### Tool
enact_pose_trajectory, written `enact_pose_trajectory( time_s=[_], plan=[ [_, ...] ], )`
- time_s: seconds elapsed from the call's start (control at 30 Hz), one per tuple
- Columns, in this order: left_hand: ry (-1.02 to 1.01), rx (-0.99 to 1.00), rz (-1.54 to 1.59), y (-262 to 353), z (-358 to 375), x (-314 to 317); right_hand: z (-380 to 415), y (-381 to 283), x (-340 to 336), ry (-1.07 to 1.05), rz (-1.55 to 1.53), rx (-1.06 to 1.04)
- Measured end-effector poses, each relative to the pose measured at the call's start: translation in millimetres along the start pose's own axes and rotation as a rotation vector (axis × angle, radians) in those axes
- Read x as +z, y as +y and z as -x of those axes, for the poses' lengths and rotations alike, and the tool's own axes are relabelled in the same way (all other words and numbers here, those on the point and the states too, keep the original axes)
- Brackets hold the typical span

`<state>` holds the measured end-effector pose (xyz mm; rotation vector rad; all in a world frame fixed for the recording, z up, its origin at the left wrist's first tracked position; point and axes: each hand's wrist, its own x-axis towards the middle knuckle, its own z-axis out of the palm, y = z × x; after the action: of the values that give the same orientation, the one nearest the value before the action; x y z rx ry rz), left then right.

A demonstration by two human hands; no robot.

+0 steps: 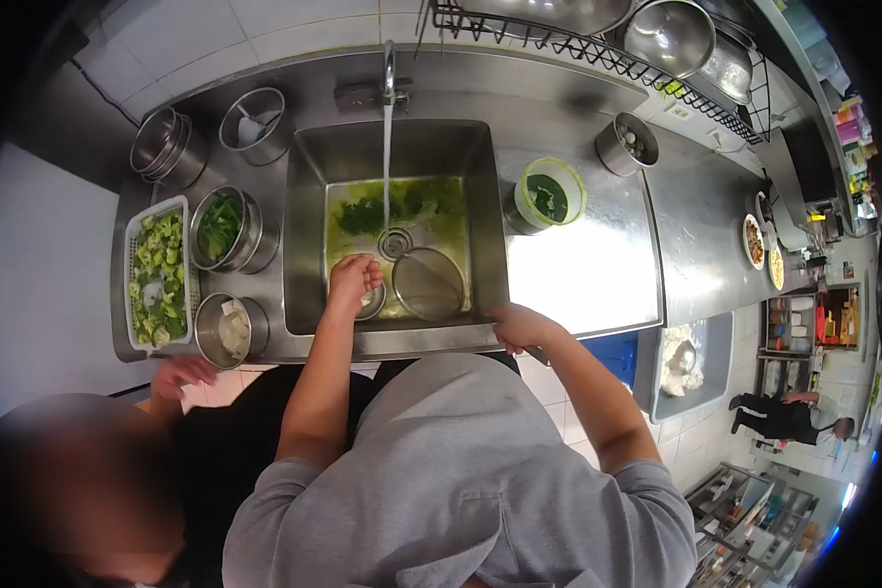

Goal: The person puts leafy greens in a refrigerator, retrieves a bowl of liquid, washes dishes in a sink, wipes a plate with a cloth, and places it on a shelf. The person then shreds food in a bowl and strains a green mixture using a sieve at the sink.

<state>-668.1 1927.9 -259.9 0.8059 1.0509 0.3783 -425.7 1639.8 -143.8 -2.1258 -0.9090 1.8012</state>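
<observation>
My left hand point(355, 282) is over the front of the metal sink point(304, 245), fingers curled together. Beneath it, partly hidden, is a small metal bowl point(371, 306). Right of that hand, a round mesh strainer point(428, 283) lies on the sink floor near the drain point(395, 243). Water runs from the faucet point(390, 73) into the sink, where dark green bits float in greenish water. My right hand point(519, 328) is closed at the sink's front right corner; a small dark piece shows beneath it, and I cannot tell what it grips.
Left of the sink stand a basket of broccoli point(159, 274), a pot of green vegetables point(220, 227) and a pot with white chunks point(233, 331). A green-rimmed container point(549, 196) is to the right. Close on my left is another person, whose hand point(183, 374) is near the counter.
</observation>
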Motion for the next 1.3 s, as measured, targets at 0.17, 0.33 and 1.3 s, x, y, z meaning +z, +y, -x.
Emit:
enact_pose_trajectory(
  time_s=[0.17,0.33,1.3],
  plan=[
    [0.044,0.013,0.025,-12,12,-27,3,-18,7,0.219,-0.122,-0.060],
    [0.071,0.003,0.014,-23,16,-39,16,-5,25,0.087,-0.113,0.012],
    [0.288,-0.158,-1.717,136,-268,118,212,144,46,1.287,-0.795,0.021]
  ],
)
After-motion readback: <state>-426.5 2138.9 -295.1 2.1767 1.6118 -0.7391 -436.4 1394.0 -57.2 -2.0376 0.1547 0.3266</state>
